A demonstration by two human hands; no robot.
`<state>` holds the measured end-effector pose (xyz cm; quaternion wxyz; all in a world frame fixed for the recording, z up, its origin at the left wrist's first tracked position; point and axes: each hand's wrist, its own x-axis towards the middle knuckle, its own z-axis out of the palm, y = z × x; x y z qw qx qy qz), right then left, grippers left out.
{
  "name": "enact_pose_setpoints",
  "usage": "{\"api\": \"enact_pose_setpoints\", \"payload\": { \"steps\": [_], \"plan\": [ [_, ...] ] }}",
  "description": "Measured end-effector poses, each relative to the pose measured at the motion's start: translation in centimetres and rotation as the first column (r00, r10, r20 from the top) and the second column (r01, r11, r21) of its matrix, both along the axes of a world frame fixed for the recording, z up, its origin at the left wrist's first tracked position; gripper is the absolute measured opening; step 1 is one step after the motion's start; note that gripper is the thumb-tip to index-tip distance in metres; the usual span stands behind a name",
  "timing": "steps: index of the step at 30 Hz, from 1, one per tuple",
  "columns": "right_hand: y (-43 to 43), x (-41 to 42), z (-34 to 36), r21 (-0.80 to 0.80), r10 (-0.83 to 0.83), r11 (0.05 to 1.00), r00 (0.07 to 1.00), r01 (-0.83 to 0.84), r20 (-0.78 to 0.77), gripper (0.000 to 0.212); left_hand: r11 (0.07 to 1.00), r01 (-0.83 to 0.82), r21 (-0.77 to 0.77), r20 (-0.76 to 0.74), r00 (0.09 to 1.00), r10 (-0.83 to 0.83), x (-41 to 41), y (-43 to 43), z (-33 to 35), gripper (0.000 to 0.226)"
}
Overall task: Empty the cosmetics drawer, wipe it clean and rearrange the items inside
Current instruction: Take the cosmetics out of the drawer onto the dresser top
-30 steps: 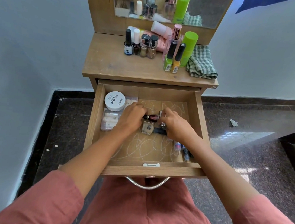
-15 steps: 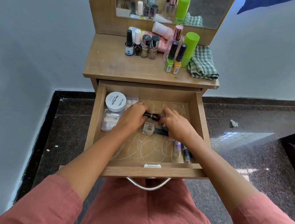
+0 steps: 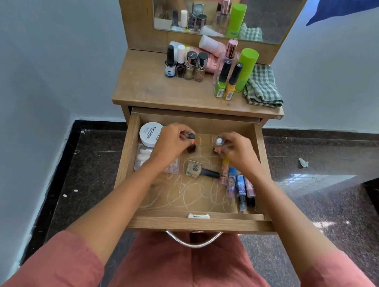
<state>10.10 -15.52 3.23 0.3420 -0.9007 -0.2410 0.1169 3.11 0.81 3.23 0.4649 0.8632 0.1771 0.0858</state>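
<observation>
- Drawer (image 3: 198,222) is standing pulled open over your lap, at six o'clock from the dressing table top (image 3: 154,87). Pale scribbled lines are showing on its floor.
- That top is carrying a checked cloth (image 3: 263,87) at its three o'clock edge. A tall green can (image 3: 245,67) is standing just beside the cloth, and a row of small bottles (image 3: 185,67) is standing towards twelve o'clock.
- Your left hand (image 3: 172,141) is reaching into the drawer at eleven o'clock from its centre. Its fingers are curling round a dark little bottle (image 3: 191,147) with a black cap and keeping it upright.
- Your right hand (image 3: 237,151) is reaching in at one o'clock, its fingertips pinching a second small bottle (image 3: 218,142) near its pale cap. Whether either bottle is touching the drawer floor, you cannot tell.
- White round jar (image 3: 149,134), lettered NAIL POLISH, is sitting at ten o'clock, just beside your left hand.
- Clear packet (image 3: 141,159) is lying at nine o'clock, partly under your left wrist.
- Printed tubes (image 3: 238,186) are lying side by side at four o'clock, partly under your right forearm.
- Gold square bottle (image 3: 194,168) is lying on its side near the centre, its black cap pointing to three o'clock.
</observation>
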Motion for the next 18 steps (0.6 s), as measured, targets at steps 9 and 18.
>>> {"api": "enact_pose_setpoints", "payload": {
  "steps": [9, 18],
  "plan": [
    [0.6, 0.2, 3.3, 0.447, 0.016, 0.875, 0.913, 0.184, -0.407, 0.021, 0.998, -0.056, 0.000, 0.176, 0.983, 0.055, -0.6, 0.7, 5.1, 0.024],
    [4.1, 0.3, 6.5, 0.495, 0.075, 0.865, 0.955, 0.082, -0.288, 0.027, 0.988, -0.144, 0.061, 0.341, 0.933, 0.115, 0.8, 3.5, 8.4, 0.024]
  ]
}}
